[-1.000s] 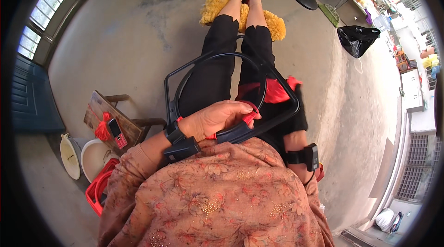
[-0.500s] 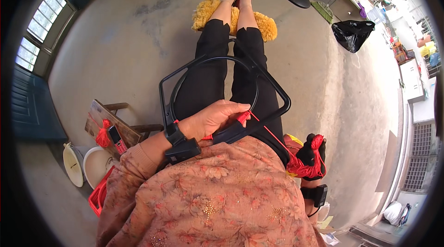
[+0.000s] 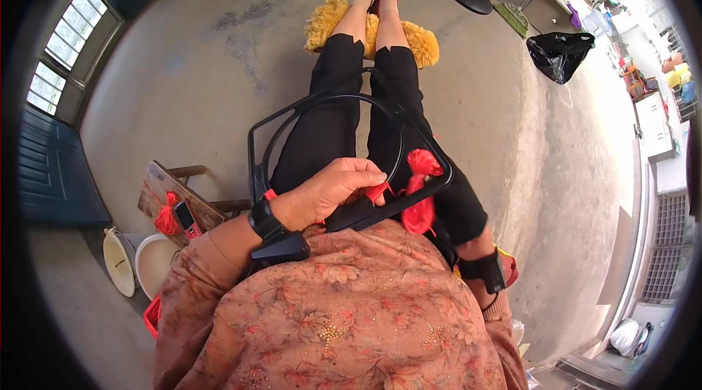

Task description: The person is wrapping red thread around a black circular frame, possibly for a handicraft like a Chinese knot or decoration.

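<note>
Frame, black, with a round ring inside an angular outer bar, noted over the seated person's lap, its lower bar beside the hem of a patterned top and its far end above the trousers. Red wrapping covers a short section at the near side of the ring. The hands were checked separately. Left hand: closed, fingers curled at the near side of the frame, with thumb and forefinger together at the wrapping. Right hand: in a dark covering, just outside the frame's right corner; its fingers merge with the dark cloth, so I cannot tell how far open it is or how firm its grip. A bundle of red cord sits directly against it, across the frame's right side.

To the left stands a wooden stool. Near its edge closest to the person lies a phone, with a red hank beside it. Two pale buckets stand on the floor past that edge, a red basket near them. The person's ankles rest on a yellow fluffy cushion. A black bag lies well apart, on the right.
</note>
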Tool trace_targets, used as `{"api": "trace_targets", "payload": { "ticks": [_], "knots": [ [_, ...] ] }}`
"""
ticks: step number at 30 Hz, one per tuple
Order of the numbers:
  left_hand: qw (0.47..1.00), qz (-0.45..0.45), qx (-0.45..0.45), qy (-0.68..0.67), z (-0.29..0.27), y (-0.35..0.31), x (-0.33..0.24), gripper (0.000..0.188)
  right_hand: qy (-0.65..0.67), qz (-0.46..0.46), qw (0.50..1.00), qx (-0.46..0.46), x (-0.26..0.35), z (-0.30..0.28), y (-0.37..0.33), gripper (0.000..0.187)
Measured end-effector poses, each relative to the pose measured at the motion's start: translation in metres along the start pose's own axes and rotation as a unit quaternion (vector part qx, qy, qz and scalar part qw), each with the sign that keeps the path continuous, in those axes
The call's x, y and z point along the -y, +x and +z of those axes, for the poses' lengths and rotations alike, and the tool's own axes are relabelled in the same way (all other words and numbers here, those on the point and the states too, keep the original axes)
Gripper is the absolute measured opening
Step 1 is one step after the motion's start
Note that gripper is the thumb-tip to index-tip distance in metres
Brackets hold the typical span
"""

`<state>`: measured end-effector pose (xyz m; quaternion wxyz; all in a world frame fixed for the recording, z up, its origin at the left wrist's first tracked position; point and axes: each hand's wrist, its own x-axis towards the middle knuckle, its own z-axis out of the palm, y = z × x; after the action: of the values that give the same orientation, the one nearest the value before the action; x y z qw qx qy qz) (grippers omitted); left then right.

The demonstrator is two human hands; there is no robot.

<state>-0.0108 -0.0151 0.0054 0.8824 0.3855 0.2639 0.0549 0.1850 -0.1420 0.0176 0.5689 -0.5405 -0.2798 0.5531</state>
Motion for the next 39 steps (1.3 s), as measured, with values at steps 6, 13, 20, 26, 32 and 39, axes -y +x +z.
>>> {"api": "trace_targets", "payload": {
  "ticks": [6, 13, 20, 26, 32, 39],
  "knots": [
    [0.998, 0.048, -0.005, -0.037, 0.002, -0.005, 0.006, 0.015, -0.070, -0.069, 0.994, 0.050, -0.020, 0.012, 0.055, 0.032],
    [0.998, 0.032, -0.043, -0.014, 0.001, -0.009, 0.005, 0.022, -0.116, -0.070, 0.991, 0.019, -0.039, 0.023, 0.047, 0.032],
    [0.984, -0.030, 0.011, -0.176, -0.006, 0.000, 0.012, 0.028, 0.131, -0.003, 0.991, -0.033, -0.048, 0.018, 0.045, 0.031],
    [0.993, -0.032, 0.048, -0.100, -0.006, -0.009, 0.003, 0.030, 0.350, -0.035, 0.926, -0.137, -0.025, -0.022, 0.048, 0.030],
    [0.975, -0.095, 0.062, -0.189, -0.007, -0.005, 0.001, 0.027, 0.135, -0.187, 0.971, 0.056, -0.006, -0.059, -0.037, 0.024],
    [0.997, -0.023, 0.005, -0.076, 0.004, 0.001, 0.007, 0.023, 0.329, 0.089, 0.930, -0.135, -0.035, -0.041, -0.081, 0.056]
  ]
}}
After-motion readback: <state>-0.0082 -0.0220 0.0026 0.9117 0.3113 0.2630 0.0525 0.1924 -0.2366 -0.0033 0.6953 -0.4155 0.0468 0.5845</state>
